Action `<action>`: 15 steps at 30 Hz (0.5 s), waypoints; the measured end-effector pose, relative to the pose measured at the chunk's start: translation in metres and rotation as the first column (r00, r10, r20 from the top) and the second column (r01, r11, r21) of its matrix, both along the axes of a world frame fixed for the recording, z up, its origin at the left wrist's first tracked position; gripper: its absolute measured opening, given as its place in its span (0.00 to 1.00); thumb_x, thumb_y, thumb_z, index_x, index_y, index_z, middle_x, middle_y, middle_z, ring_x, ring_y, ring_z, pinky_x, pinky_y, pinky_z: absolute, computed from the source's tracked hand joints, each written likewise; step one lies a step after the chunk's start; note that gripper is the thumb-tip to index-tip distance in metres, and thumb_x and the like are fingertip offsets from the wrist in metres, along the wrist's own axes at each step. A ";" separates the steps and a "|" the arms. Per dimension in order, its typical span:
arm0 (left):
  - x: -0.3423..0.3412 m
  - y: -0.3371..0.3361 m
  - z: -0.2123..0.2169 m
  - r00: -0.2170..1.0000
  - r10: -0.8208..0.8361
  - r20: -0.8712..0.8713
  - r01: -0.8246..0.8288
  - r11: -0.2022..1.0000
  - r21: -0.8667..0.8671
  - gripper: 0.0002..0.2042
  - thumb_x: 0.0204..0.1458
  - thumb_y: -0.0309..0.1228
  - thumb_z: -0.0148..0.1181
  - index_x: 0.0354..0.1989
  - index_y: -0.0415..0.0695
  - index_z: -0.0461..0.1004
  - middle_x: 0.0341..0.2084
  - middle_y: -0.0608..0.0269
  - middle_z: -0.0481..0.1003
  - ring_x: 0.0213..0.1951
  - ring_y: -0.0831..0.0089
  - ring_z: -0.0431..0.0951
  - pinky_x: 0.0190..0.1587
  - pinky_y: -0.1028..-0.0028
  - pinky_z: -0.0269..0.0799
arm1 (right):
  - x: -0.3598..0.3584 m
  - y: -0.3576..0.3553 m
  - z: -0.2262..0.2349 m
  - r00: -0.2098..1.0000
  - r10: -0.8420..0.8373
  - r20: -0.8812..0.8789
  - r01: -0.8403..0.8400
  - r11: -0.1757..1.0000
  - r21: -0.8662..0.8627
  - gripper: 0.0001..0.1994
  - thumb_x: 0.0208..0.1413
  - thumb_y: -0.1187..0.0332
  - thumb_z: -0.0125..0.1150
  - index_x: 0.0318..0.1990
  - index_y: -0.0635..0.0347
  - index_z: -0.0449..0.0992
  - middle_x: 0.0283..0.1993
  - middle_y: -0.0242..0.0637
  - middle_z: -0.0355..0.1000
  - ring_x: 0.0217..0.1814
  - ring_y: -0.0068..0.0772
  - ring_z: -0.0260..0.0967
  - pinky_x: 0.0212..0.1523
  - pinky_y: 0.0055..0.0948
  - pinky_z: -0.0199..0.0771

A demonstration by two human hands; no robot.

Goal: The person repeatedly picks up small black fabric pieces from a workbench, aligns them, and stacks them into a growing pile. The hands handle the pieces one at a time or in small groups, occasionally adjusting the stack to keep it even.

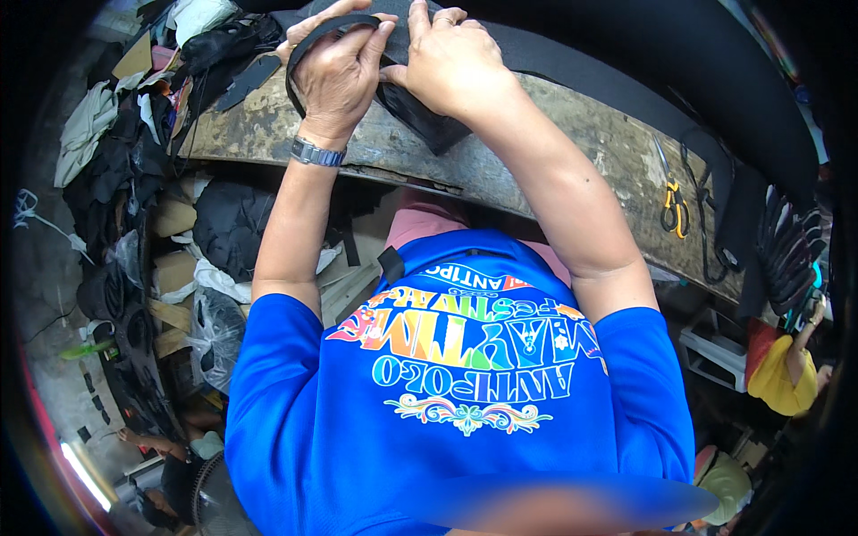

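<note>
My left hand [338, 76], with a metal watch on its wrist, is closed with thumb and fingers pinched together. A narrow black strap [293, 82] loops over and around it, and the fingers grip part of it. To the right, my right hand [454, 62] lies palm down with its index finger stretched and its thumb apart. It presses on dark fabric [402, 45] at the top edge of the view. From beneath this hand a black pointed piece of material [433, 129] extends onto the worn wooden bench [572, 125]. The fingertips of both hands sit close to the picture's rim.
Scissors with yellow-and-black handles [673, 210] lie on the bench at the right, beside a black cord [702, 196]. A long dark fabric roll [697, 62] lies beyond. Scraps and dark cloth [134, 134] pile up at the left. A person in yellow [786, 371] is at the far right.
</note>
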State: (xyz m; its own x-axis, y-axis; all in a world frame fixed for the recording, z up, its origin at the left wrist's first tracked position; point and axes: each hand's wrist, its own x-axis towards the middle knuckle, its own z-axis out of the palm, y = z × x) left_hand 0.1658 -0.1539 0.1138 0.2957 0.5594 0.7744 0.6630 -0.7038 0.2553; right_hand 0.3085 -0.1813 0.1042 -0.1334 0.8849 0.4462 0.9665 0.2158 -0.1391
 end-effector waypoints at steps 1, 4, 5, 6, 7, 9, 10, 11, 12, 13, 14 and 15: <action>0.000 0.001 0.001 0.999 0.028 0.020 -0.027 1.000 -0.014 0.06 0.52 0.28 0.63 0.26 0.39 0.81 0.37 0.54 0.81 0.42 0.60 0.80 0.46 0.66 0.72 | 0.000 0.000 0.001 1.000 -0.010 0.004 0.011 1.000 -0.022 0.42 0.50 0.47 0.63 0.61 0.78 0.60 0.54 0.75 0.62 0.46 0.66 0.70 0.46 0.50 0.76; -0.005 0.006 -0.002 0.967 -0.013 -0.255 0.049 0.989 0.137 0.07 0.53 0.27 0.57 0.37 0.40 0.80 0.42 0.54 0.79 0.45 0.60 0.78 0.49 0.64 0.73 | -0.002 0.002 0.004 1.000 -0.011 0.028 0.012 0.999 -0.035 0.38 0.51 0.49 0.61 0.58 0.78 0.62 0.53 0.74 0.62 0.45 0.66 0.70 0.44 0.50 0.77; -0.006 0.005 -0.007 0.905 0.051 -0.422 0.034 0.981 0.192 0.10 0.54 0.26 0.55 0.42 0.41 0.78 0.44 0.54 0.77 0.46 0.59 0.77 0.50 0.64 0.73 | -0.003 0.002 0.004 0.999 -0.008 0.040 0.009 0.999 -0.031 0.37 0.51 0.50 0.60 0.57 0.78 0.63 0.52 0.74 0.63 0.44 0.66 0.71 0.43 0.49 0.78; -0.006 0.006 -0.011 0.917 0.056 -0.394 -0.018 0.995 0.100 0.14 0.55 0.26 0.50 0.49 0.42 0.75 0.45 0.54 0.76 0.48 0.57 0.76 0.52 0.64 0.72 | -0.003 0.003 0.005 0.996 -0.004 0.093 0.002 1.000 0.021 0.33 0.53 0.51 0.57 0.54 0.76 0.65 0.51 0.71 0.64 0.42 0.66 0.71 0.40 0.48 0.78; -0.006 0.009 -0.014 0.935 0.034 -0.353 -0.007 0.997 0.077 0.14 0.55 0.26 0.50 0.48 0.42 0.75 0.44 0.53 0.76 0.48 0.57 0.76 0.52 0.64 0.72 | -0.001 0.003 0.005 0.986 0.059 0.159 -0.079 0.989 0.124 0.32 0.53 0.51 0.57 0.53 0.76 0.66 0.51 0.70 0.65 0.41 0.65 0.71 0.39 0.48 0.78; -0.007 0.013 -0.018 0.964 -0.013 -0.266 0.022 0.999 0.034 0.13 0.56 0.25 0.49 0.48 0.42 0.76 0.44 0.53 0.76 0.48 0.57 0.76 0.53 0.64 0.72 | 0.010 0.004 0.005 0.940 0.154 0.303 -0.249 0.919 0.307 0.32 0.54 0.50 0.57 0.53 0.74 0.68 0.50 0.69 0.65 0.40 0.65 0.72 0.38 0.48 0.78; -0.007 0.016 -0.019 0.972 -0.059 -0.228 0.071 0.996 0.047 0.12 0.56 0.25 0.49 0.47 0.42 0.75 0.43 0.53 0.76 0.47 0.56 0.76 0.52 0.64 0.72 | 0.021 0.007 0.005 0.961 0.275 -0.034 -0.274 0.961 0.041 0.33 0.55 0.48 0.56 0.54 0.74 0.68 0.51 0.69 0.66 0.43 0.63 0.72 0.38 0.46 0.78; -0.008 0.016 -0.019 0.974 -0.061 -0.219 0.065 0.998 0.009 0.12 0.56 0.25 0.49 0.46 0.42 0.76 0.42 0.53 0.76 0.47 0.56 0.76 0.52 0.64 0.72 | 0.037 0.009 0.005 0.960 0.279 0.025 -0.275 0.956 -0.102 0.34 0.58 0.47 0.55 0.57 0.75 0.67 0.51 0.66 0.67 0.45 0.59 0.73 0.39 0.44 0.79; -0.009 0.016 -0.020 0.976 -0.063 -0.207 0.057 0.998 -0.030 0.12 0.56 0.25 0.49 0.46 0.42 0.76 0.42 0.53 0.76 0.47 0.56 0.76 0.51 0.63 0.72 | 0.045 0.022 0.005 0.934 0.322 -0.157 -0.333 0.942 -0.047 0.32 0.60 0.49 0.54 0.57 0.75 0.67 0.51 0.63 0.68 0.45 0.55 0.73 0.39 0.44 0.79; -0.009 0.017 -0.019 0.979 -0.062 -0.193 0.050 0.996 -0.069 0.12 0.57 0.25 0.49 0.46 0.42 0.76 0.41 0.53 0.76 0.46 0.56 0.76 0.51 0.63 0.72 | 0.058 0.028 0.001 0.860 0.300 -0.414 -0.361 0.929 -0.078 0.29 0.61 0.52 0.54 0.55 0.74 0.70 0.48 0.59 0.70 0.42 0.50 0.74 0.37 0.41 0.79; -0.010 0.016 -0.019 0.973 -0.034 -0.230 0.031 0.999 -0.014 0.12 0.57 0.26 0.49 0.46 0.43 0.76 0.40 0.53 0.76 0.45 0.56 0.76 0.50 0.64 0.72 | 0.072 0.034 -0.005 0.722 0.252 -0.645 -0.388 0.919 -0.075 0.25 0.62 0.55 0.54 0.53 0.73 0.72 0.46 0.54 0.72 0.39 0.45 0.74 0.36 0.39 0.78; -0.011 0.016 -0.018 0.964 -0.004 -0.266 0.016 0.999 0.043 0.12 0.57 0.26 0.50 0.46 0.43 0.76 0.38 0.54 0.76 0.44 0.57 0.77 0.48 0.64 0.72 | 0.090 0.034 -0.014 0.747 0.088 -0.659 -0.294 0.933 -0.209 0.28 0.62 0.50 0.54 0.59 0.66 0.69 0.53 0.52 0.71 0.50 0.46 0.72 0.50 0.38 0.72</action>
State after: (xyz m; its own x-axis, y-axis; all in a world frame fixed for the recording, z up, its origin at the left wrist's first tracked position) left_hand 0.1549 -0.1379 0.0956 0.4992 0.5226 0.6911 0.6958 -0.7171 0.0397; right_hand 0.3988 -0.1477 0.0897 -0.0939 0.9698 0.2253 0.5759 0.2375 -0.7823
